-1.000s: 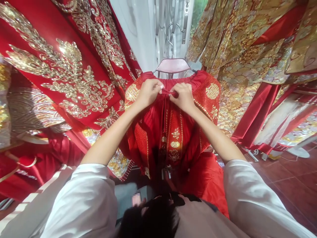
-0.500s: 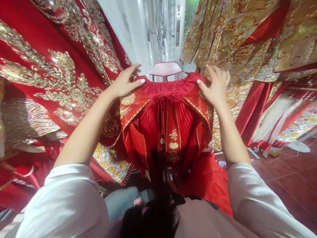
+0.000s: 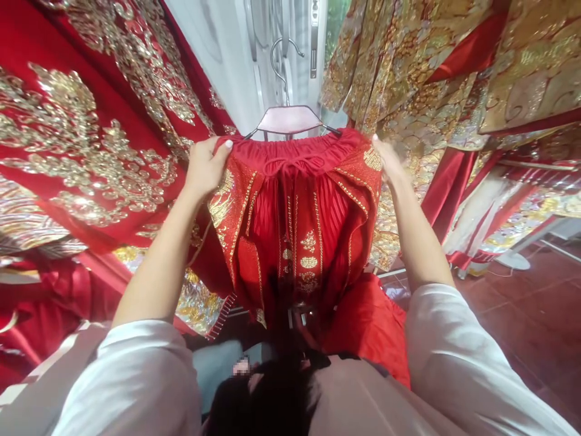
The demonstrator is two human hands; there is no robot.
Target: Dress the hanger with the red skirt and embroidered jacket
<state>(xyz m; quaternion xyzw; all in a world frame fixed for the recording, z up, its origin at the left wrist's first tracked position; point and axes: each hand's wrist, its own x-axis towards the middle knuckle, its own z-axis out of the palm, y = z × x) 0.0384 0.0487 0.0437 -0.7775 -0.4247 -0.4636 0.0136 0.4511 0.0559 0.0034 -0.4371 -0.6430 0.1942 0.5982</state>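
A red pleated skirt with gold embroidery and a tied cord at its gathered waistband hangs from a pale pink hanger on a metal hook. My left hand grips the left end of the waistband, with the fingers closed over the red cloth. At the skirt's upper right edge, my right hand is blurred by motion. It touches or lies very near the cloth, and its grip is hidden by the blur. The skirt's lower part disappears into shadow.
Red robe with gold embroidery hangs close on the left, and gold-patterned garments crowd the right. Below right lie dark red floor tiles and a round white stand base. A white wall stands behind the hanger.
My hands have moved from the cord at the waistband's centre out to its two ends. My left hand has closed on the left end, and the view has shifted slightly left.
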